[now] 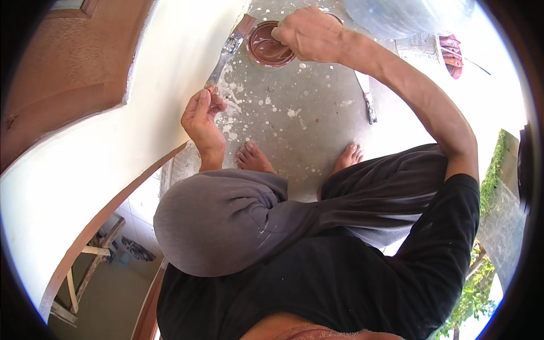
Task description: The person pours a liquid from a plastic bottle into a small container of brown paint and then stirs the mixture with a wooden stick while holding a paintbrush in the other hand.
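Note:
My left hand (205,120) pinches a paintbrush (227,50) by its handle, close to the white wall. The brush has a paint-spattered metal ferrule, and its brown bristles point away from me, beside the left rim of an open paint can. Glossy brown paint fills the can (267,61), which stands on the floor. Over its right rim, my right hand (310,35) is closed with the knuckles up. Whatever its fingers grip is hidden. Part of a round metallic rim (333,17) shows just behind that hand.
A putty knife (369,105) lies on the paint-spattered grey floor (306,124), right of my feet. At the far right stand a large translucent plastic container (411,17) and a whitish bucket (418,50) next to red cloth (451,54). The white wall (147,96) runs along my left.

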Tool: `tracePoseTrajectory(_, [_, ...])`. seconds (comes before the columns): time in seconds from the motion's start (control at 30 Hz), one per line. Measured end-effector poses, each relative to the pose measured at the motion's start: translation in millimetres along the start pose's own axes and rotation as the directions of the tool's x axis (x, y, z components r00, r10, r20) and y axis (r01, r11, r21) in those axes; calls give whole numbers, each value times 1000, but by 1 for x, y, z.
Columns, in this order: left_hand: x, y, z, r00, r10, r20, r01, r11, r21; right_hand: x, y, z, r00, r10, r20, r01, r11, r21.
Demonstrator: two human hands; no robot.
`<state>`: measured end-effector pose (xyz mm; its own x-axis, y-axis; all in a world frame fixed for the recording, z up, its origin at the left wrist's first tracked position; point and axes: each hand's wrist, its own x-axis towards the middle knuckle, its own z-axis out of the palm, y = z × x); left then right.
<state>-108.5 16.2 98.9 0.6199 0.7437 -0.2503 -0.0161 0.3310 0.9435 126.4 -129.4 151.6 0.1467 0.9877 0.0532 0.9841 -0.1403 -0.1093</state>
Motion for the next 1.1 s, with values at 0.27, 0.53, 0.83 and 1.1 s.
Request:
tracePoseTrajectory(0.27, [-1, 1, -2, 1000, 2, -4, -2, 1000, 14, 0, 1, 1, 998, 48, 28, -49, 999, 10])
tracePoseTrajectory(0.53, [0, -2, -2, 1000, 3, 1, -3, 1000, 4, 0, 1, -3, 999, -2, 35, 0, 999, 49])
tracePoseTrajectory(0.83, [0, -2, -1, 1000, -3, -6, 3, 1000, 9, -1, 2, -3, 1000, -22, 17, 21, 997, 80])
tracePoseTrajectory(1.1, [0, -1, -2, 1000, 3, -5, -3, 1000, 7, -1, 0, -9, 999, -15, 33, 12, 997, 74])
